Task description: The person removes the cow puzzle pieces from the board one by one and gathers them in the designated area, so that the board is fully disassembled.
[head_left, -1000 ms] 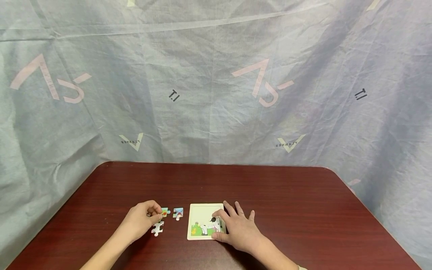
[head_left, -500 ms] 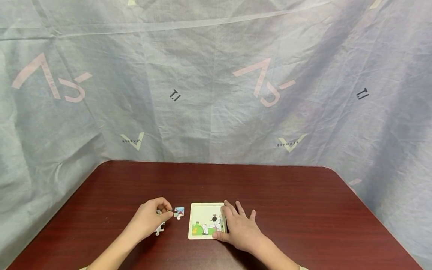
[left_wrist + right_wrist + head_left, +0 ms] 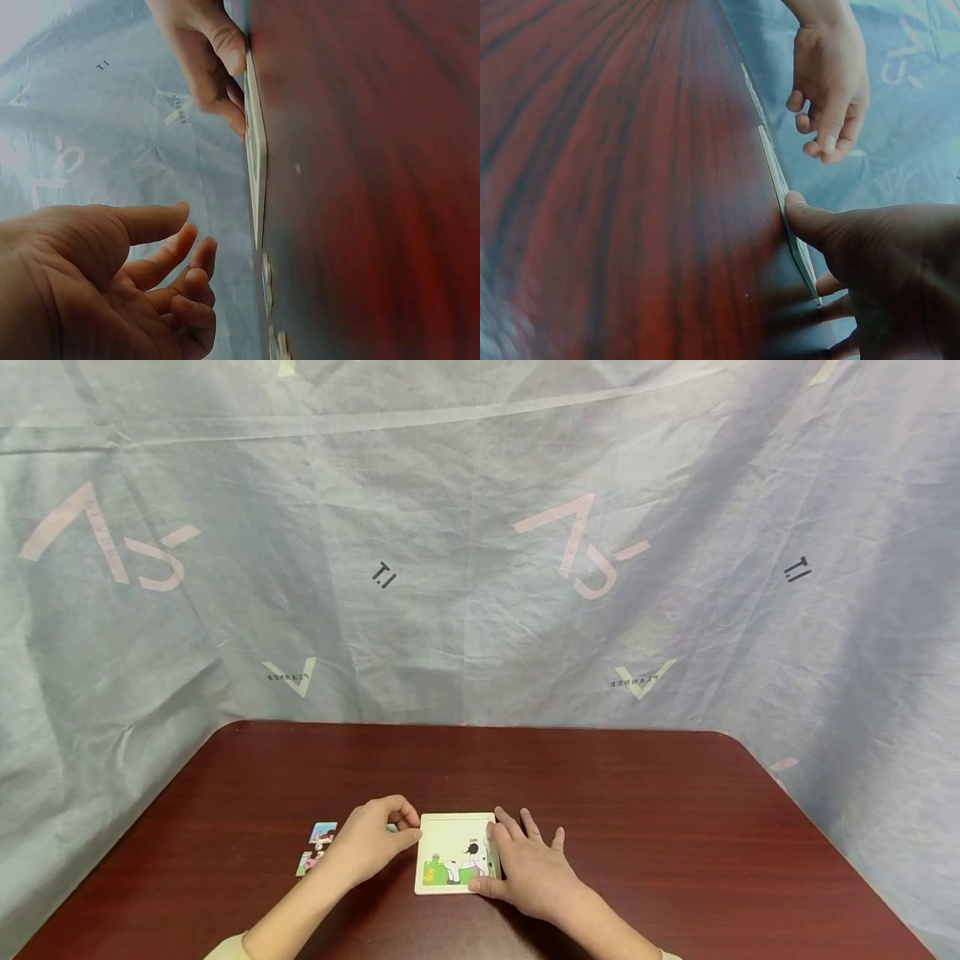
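Resting on the right side of the pale puzzle tray (image 3: 447, 832), right hand (image 3: 538, 870) has fingers spread apart, thumb on the near rim. Tray lies flat, cow picture (image 3: 474, 862) in its near part, pale base showing beyond. Left hand (image 3: 367, 845) raised just beside the tray's left edge, fingers bent, thumb tip close to the index but apart. Left of it, puzzle pieces (image 3: 324, 832); blue piece (image 3: 392, 828) mostly hidden by fingers. Farther: dark red tabletop (image 3: 600, 777), then grey printed curtain (image 3: 450, 485)

The dark red, wood-grained worktop (image 3: 637, 802) bears a pale puzzle tray (image 3: 450, 833) and, to its left, loose jigsaw pieces (image 3: 323, 832) lying flat.
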`<action>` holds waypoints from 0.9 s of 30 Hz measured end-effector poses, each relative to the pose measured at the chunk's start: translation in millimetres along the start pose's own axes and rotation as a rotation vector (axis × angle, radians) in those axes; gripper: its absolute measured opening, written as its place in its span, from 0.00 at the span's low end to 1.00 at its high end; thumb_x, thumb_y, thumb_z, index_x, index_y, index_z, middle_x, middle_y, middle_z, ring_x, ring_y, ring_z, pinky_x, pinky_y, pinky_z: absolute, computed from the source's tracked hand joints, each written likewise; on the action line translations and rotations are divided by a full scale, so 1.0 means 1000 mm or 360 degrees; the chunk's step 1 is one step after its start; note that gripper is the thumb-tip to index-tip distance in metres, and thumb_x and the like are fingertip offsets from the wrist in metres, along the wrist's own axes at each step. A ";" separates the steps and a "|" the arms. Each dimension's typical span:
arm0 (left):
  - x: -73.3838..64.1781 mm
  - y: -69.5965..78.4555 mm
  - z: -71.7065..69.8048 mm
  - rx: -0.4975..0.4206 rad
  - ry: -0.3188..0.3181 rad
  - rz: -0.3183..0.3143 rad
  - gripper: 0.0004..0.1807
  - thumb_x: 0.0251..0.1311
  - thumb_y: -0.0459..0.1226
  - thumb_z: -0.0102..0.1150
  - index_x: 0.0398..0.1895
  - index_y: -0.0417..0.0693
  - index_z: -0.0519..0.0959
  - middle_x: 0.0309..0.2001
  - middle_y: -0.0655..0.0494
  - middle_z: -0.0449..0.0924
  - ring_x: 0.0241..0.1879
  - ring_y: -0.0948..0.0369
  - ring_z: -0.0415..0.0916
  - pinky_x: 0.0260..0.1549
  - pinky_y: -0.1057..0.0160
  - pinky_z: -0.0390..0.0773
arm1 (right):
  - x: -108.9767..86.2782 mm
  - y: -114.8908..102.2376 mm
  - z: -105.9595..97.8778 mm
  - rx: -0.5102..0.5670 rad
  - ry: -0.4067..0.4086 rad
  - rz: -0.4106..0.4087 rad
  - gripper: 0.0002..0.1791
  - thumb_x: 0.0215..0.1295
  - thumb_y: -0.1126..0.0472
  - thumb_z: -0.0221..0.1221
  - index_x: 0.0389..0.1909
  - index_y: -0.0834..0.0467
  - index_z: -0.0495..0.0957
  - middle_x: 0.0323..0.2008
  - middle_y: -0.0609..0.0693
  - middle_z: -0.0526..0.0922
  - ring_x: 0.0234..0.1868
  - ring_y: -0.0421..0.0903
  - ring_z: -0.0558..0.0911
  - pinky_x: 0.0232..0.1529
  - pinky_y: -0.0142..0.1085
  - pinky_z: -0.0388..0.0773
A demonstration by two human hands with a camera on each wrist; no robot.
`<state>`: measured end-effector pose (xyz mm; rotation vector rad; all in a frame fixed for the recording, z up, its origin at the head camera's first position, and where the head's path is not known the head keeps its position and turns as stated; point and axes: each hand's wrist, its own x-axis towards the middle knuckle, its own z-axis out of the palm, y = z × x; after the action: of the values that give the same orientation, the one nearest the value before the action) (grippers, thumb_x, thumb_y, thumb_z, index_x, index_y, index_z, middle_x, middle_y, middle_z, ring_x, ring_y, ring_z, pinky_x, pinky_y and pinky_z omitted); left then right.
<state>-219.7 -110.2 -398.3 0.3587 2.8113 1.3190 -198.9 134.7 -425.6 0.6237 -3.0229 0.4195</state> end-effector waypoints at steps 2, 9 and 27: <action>0.002 0.002 0.005 -0.0001 -0.0020 0.0023 0.06 0.60 0.32 0.68 0.32 0.51 0.79 0.27 0.60 0.76 0.23 0.60 0.66 0.24 0.60 0.67 | -0.001 0.000 0.001 -0.0004 0.0008 -0.0004 0.43 0.57 0.34 0.67 0.64 0.59 0.72 0.72 0.59 0.65 0.70 0.71 0.64 0.51 0.82 0.56; 0.005 0.010 0.016 -0.0010 -0.0079 0.0084 0.05 0.60 0.33 0.69 0.34 0.47 0.80 0.27 0.59 0.74 0.25 0.61 0.68 0.25 0.61 0.69 | 0.000 0.001 0.001 -0.0034 0.0010 -0.0006 0.43 0.56 0.33 0.67 0.64 0.59 0.72 0.72 0.59 0.66 0.70 0.70 0.64 0.51 0.82 0.56; 0.018 0.023 0.047 0.0032 -0.0209 0.0153 0.08 0.56 0.32 0.72 0.34 0.44 0.80 0.26 0.59 0.75 0.22 0.64 0.70 0.21 0.65 0.71 | 0.001 0.000 -0.002 -0.0053 -0.0002 -0.0007 0.41 0.57 0.34 0.67 0.62 0.58 0.72 0.72 0.59 0.65 0.70 0.70 0.64 0.51 0.81 0.57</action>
<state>-227.5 -57.0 -409.5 0.5657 2.7315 1.2350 -200.2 135.0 -423.5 0.6288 -3.0226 0.3678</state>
